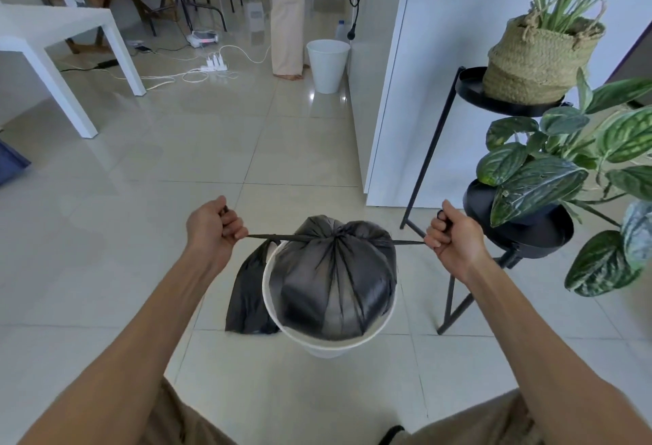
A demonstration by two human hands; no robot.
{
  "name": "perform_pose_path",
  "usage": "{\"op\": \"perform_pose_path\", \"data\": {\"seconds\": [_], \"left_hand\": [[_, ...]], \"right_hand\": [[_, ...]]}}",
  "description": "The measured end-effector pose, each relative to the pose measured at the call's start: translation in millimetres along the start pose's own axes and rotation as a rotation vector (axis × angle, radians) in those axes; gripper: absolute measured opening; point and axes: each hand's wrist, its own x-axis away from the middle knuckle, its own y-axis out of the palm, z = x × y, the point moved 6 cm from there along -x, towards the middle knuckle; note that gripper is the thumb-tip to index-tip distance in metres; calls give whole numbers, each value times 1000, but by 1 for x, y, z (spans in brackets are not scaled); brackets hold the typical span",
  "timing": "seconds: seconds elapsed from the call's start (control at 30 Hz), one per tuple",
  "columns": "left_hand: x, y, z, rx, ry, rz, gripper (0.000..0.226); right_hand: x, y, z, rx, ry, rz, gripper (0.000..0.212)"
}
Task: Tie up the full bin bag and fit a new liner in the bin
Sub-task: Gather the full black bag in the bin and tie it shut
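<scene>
Pale glossy floor tiles (197,148) spread across the room, catching soft daylight. Taking the white wall panel (395,99) as landmark: just right of it stands a black metal plant stand (428,148) bearing a woven basket planter (536,63) and broad striped leaves; well left of it sits a white table (63,32); beyond it, cables and a power strip (213,65) lie on the tiles

Soft, even daylight fills the room, and the glossy floor tiles (197,148) carry pale glare streaks and reflections toward the far end. Shadows stay faint. Wide-angle distortion bends the white wall (398,92) and stretches both forearms at the frame's lower corners. The distant background looks slightly soft and hazy.
</scene>
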Motion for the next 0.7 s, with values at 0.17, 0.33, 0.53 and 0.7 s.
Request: {"op": "perform_pose_path", "data": {"seconds": [0.17, 0.33, 0.53, 0.7], "left_hand": [[11, 8, 14, -391, 226, -11, 36], [66, 57, 16, -1194, 653, -277, 39], [141, 140, 5, -1528, 1020, -627, 24], [164, 167, -74, -1853, 899, -885, 31]], "right_hand": [[17, 13, -7, 316, -89, 23, 34], [75, 44, -32, 1355, -297, -102, 64], [130, 20, -84, 1760, -439, -152, 84], [147, -44, -85, 1740, -382, -194, 81]]}}
